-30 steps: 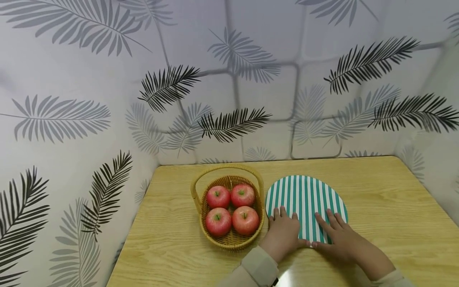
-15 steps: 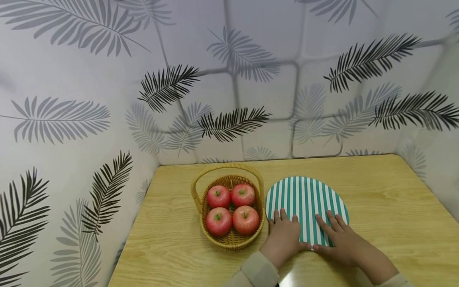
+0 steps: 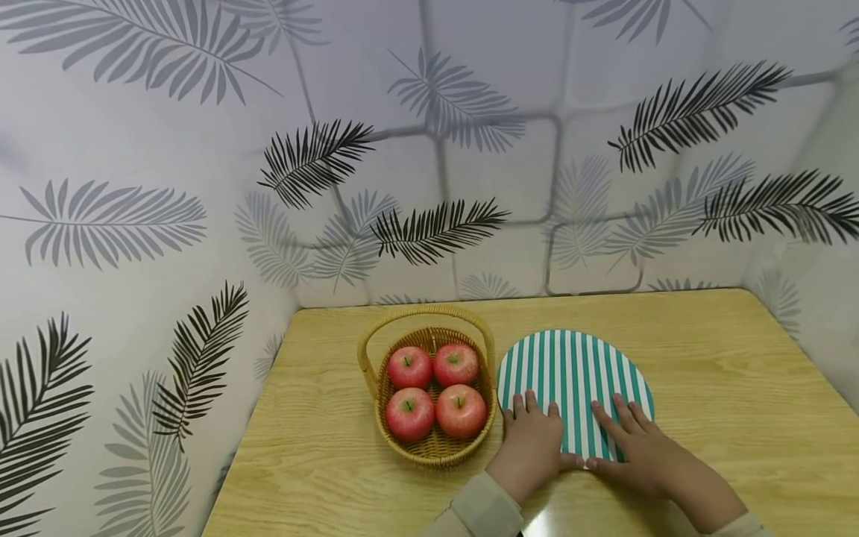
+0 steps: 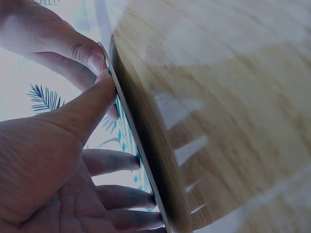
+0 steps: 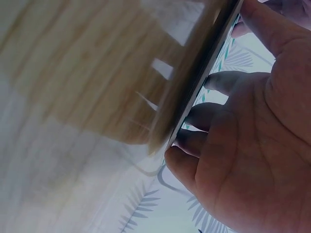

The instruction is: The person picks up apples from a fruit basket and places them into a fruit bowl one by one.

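A round, thin, stiff-looking placemat (image 3: 573,373) with teal and white stripes lies on the table. My left hand (image 3: 530,451) rests on its near left part, fingers spread over the top. On the near right part lies my right hand (image 3: 640,459), its fingers also stretched out. Both thumbs point inward and nearly meet at the near rim. In the left wrist view the left hand (image 4: 53,170) has its fingertips down on the placemat's top beside its thin edge (image 4: 138,141). The right wrist view shows the right hand (image 5: 257,126) touching the top the same way.
Left of the placemat, close to its rim, stands a wicker basket (image 3: 438,459) with several red apples (image 3: 411,415) and an arched handle (image 3: 423,311). The wooden table (image 3: 315,477) ends at a leaf-patterned wall (image 3: 403,171) at the back.
The placemat and both hands have slid very slightly toward the person, mostly in the first half second. The basket and apples stay put.
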`<state>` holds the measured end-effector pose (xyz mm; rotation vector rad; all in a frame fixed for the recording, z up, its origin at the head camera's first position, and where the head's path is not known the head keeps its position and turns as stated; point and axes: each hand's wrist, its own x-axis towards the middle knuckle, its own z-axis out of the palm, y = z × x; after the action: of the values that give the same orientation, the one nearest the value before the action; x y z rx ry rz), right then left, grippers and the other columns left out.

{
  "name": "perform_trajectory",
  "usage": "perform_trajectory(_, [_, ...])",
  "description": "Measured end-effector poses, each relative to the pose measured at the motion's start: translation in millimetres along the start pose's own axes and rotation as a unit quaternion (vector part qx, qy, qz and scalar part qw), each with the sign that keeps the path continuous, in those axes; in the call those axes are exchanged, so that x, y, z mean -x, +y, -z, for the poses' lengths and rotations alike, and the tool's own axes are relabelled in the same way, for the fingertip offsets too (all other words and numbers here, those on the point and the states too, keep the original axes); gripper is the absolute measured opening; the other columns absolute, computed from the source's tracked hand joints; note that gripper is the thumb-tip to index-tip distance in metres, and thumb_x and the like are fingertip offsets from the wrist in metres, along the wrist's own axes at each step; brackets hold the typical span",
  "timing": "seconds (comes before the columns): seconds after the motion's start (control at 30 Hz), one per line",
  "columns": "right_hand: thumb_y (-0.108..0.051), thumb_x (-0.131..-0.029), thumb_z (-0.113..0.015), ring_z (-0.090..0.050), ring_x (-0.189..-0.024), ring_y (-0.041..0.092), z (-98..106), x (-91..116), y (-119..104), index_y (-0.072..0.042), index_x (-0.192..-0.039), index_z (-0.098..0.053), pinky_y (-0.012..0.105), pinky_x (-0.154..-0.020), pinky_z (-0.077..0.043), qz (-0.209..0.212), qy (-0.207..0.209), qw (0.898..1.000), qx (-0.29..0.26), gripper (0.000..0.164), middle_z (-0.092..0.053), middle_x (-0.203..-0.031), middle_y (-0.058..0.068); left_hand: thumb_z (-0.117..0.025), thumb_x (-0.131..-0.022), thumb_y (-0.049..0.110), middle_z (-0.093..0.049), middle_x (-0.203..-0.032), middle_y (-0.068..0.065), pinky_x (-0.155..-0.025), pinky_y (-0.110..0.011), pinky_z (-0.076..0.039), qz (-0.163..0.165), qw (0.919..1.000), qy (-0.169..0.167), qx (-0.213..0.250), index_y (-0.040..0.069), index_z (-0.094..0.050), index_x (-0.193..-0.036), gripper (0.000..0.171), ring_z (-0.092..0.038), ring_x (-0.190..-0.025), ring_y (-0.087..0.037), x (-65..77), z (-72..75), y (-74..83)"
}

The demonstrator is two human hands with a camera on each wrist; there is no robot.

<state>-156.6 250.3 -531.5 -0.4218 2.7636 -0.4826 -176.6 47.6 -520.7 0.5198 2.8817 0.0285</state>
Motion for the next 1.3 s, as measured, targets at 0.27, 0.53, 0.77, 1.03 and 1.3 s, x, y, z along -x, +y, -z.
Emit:
perform_trajectory(0.27, [-0.07, -0.097, -0.062, -0.011, -0.151, 0.071, 0.6, -0.6, -0.2, -0.003, -0.167, -0.029, 0.087, -0.111, -0.029, -0.004, -0.005, 1.0, -0.006, 0.102, -0.013, -0.169, 0.041, -0.064, -0.085, 0.081, -0.047, -0.164, -0.016, -0.118, -0.049, -0.05, 0.0, 1.0, -0.001, -0.001, 0.025, -0.055, -0.156, 0.092, -0.045, -0.152, -0.038, 0.1, 0.2, 0.2])
perform_trajectory(0.53, [-0.07, -0.097, -0.062, -0.011, -0.151, 0.071, 1.1, -0.7, -0.7, -0.003, -0.167, -0.029, 0.087, -0.111, -0.027, -0.007, -0.008, 1.0, -0.006, 0.103, -0.012, -0.169, 0.041, -0.065, -0.087, 0.079, -0.047, -0.164, -0.018, -0.117, -0.051, -0.051, -0.004, 1.0, 0.002, 0.002, 0.023, -0.055, -0.156, 0.089, -0.046, -0.152, -0.039, -1.6, -3.7, -0.5])
perform_trajectory(0.77, [-0.07, -0.097, -0.062, -0.01, -0.15, 0.071, 1.8, 0.1, -2.1, -0.003, -0.167, -0.029, 0.088, -0.111, -0.027, -0.006, -0.008, 1.0, -0.008, 0.102, -0.012, -0.169, 0.041, -0.063, -0.085, 0.082, -0.046, -0.165, -0.016, -0.118, -0.05, -0.05, 0.0, 1.0, 0.001, -0.002, 0.025, -0.054, -0.157, 0.092, -0.044, -0.153, -0.037, -0.9, -3.9, 0.1])
perform_trajectory(1.03, [-0.069, -0.097, -0.062, -0.013, -0.149, 0.072, 3.5, 0.0, -3.7, -0.002, -0.166, -0.031, 0.088, -0.109, -0.03, 0.001, -0.004, 1.0, -0.002, 0.101, -0.014, -0.169, 0.042, -0.065, -0.084, 0.081, -0.045, -0.166, -0.015, -0.119, -0.051, -0.049, 0.001, 0.9999, -0.006, 0.013, 0.026, -0.053, -0.157, 0.093, -0.043, -0.154, -0.037, -0.7, -2.2, -2.7])
perform_trajectory(1.3, [-0.069, -0.094, -0.066, -0.026, -0.148, 0.069, 8.2, -4.9, -3.6, -0.002, -0.162, -0.041, 0.085, -0.104, -0.039, -0.003, 0.009, 1.0, 0.025, 0.098, -0.025, -0.166, 0.041, -0.066, -0.086, 0.08, -0.045, -0.166, -0.016, -0.12, -0.052, -0.048, -0.005, 0.9996, -0.007, 0.028, 0.024, -0.053, -0.158, 0.092, -0.043, -0.154, -0.038, 1.8, 4.6, -3.3])
